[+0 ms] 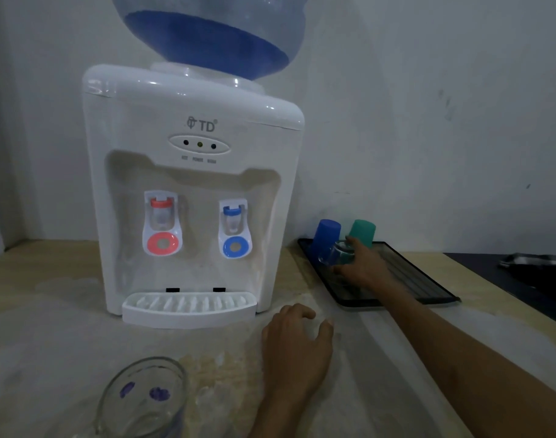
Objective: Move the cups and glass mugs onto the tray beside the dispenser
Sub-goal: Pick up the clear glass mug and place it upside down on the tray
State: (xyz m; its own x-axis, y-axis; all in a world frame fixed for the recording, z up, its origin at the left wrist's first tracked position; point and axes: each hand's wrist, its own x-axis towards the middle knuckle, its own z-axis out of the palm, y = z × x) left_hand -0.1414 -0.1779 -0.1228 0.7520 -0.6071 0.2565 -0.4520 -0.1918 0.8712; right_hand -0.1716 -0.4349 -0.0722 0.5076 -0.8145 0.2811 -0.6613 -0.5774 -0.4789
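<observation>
A black tray point(423, 281) lies on the counter to the right of the white water dispenser point(191, 184). At its far end a blue cup point(325, 235) and a green cup point(363, 230) stand upside down. My right hand point(362, 267) grips a clear glass mug point(335, 256), tilted on its side just over the tray's left part, in front of the blue cup. My left hand point(297, 341) rests on the counter near the dispenser's drip tray, fingers loosely curled and holding nothing. A second glass mug point(145, 399) with purple flower prints stands at the near edge, left of that hand.
The dispenser carries a large blue water bottle point(207, 33) and has red and blue taps above a white drip tray point(189, 306). A dark surface with a metal object point(529, 262) adjoins the counter at the far right. A white wall runs behind.
</observation>
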